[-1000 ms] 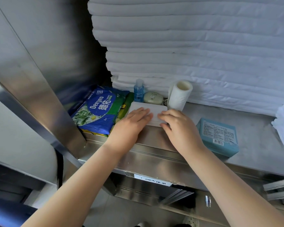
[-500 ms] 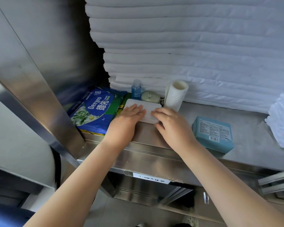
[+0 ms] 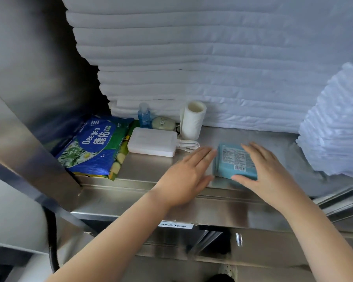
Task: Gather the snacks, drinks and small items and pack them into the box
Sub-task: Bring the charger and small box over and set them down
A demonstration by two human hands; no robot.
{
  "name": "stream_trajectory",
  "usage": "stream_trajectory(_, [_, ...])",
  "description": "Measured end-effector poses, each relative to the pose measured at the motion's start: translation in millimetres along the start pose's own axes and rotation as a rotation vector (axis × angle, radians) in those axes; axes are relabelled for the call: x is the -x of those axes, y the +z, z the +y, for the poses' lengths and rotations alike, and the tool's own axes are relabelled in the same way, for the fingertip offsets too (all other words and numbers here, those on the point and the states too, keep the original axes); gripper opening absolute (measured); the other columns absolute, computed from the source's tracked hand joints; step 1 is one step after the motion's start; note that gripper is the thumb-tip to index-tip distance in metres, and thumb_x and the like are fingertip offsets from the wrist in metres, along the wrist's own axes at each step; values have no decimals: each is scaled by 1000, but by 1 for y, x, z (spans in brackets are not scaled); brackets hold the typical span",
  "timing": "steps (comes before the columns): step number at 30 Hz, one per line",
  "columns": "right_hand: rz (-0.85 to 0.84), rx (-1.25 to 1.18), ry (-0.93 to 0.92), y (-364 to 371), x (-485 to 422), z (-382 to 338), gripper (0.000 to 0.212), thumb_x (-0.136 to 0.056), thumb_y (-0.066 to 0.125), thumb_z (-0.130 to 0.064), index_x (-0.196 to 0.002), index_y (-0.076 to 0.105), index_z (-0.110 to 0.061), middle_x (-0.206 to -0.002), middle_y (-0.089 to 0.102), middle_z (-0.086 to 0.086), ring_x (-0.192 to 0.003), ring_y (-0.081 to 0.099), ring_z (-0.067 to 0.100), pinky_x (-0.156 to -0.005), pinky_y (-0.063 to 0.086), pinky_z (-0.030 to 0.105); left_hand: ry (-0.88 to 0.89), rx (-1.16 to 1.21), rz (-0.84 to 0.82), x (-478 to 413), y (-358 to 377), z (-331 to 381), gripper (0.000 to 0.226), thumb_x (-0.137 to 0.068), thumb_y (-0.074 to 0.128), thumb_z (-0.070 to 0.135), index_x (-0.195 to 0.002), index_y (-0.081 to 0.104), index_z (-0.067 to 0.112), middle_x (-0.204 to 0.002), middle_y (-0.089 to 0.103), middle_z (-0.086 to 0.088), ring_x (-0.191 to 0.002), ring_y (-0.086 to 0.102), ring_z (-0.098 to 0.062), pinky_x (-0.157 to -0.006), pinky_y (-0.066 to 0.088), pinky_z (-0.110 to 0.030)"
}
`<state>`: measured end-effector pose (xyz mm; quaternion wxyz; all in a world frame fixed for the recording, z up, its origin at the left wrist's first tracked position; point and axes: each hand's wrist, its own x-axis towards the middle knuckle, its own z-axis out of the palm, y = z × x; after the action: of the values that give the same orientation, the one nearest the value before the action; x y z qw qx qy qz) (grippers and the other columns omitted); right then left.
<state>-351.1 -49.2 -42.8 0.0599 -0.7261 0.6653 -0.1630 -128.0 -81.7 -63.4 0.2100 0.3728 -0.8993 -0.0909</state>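
1. Both are spread with straight fingers: the left hand [image 3: 183, 176] lies flat on the steel table [image 3: 151, 169], just beside the left edge of the teal pack [image 3: 232, 159].
2. The right hand [image 3: 267, 171] covers the pack's right side, thumb at its near edge, blurred.
3. The pack lies near the table's front edge.
4. To the left lies a white power bank [image 3: 153, 141], between a blue wipes packet [image 3: 94, 145] and a paper roll [image 3: 193, 120].
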Motion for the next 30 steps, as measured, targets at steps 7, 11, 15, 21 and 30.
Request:
stream_trajectory(7, [115, -78, -60, 15, 9, 1, 53, -86, 64, -31, -134, 47, -15, -150, 31, -2, -141, 17, 6, -102, 24, 19, -54, 30, -13, 2, 21, 4, 70, -95, 46, 39, -150, 9, 17, -157, 11, 2, -138, 24, -17, -107, 27, -27])
stream_trajectory(11, [121, -114, -90, 24, 11, -1, 52, -90, 58, -27, -137, 43, -12, -153, 26, -3, -142, 7, 2, -102, 28, 22, -105, 89, -14, -1, 22, 2, 74, -92, 48, 46, -150, 12, 14, -157, 10, 2, -141, 18, -15, -110, 16, -21])
stream_trajectory(15, [177, -172, -105, 33, 11, -5, 48, -89, 55, -23, -134, 45, -8, -149, 28, -5, -143, 11, 7, -107, 20, 14, -133, 142, -12, -3, 20, 2, 76, -91, 50, 47, -150, 11, 17, -157, 9, 2, -141, 18, -14, -110, 16, -21])
stream_trajectory(21, [206, -206, -108, 40, 11, -10, 47, -89, 54, -23, -132, 46, -5, -149, 32, 4, -143, 12, 9, -109, 24, 22, -116, 224, 48, -6, 17, 6, 59, -96, 49, 24, -148, 21, 15, -152, 29, -1, -139, 24, -12, -103, 12, -7])
stream_trajectory(30, [251, -7, -180, 24, 11, -15, 44, -86, 64, -14, -125, 52, 3, -135, 50, 16, -124, 48, 32, -100, 44, 46, -111, 443, 171, -10, 10, 18, 54, -93, 53, 6, -143, 33, 8, -144, 40, -1, -136, 22, -4, -108, 22, -11])
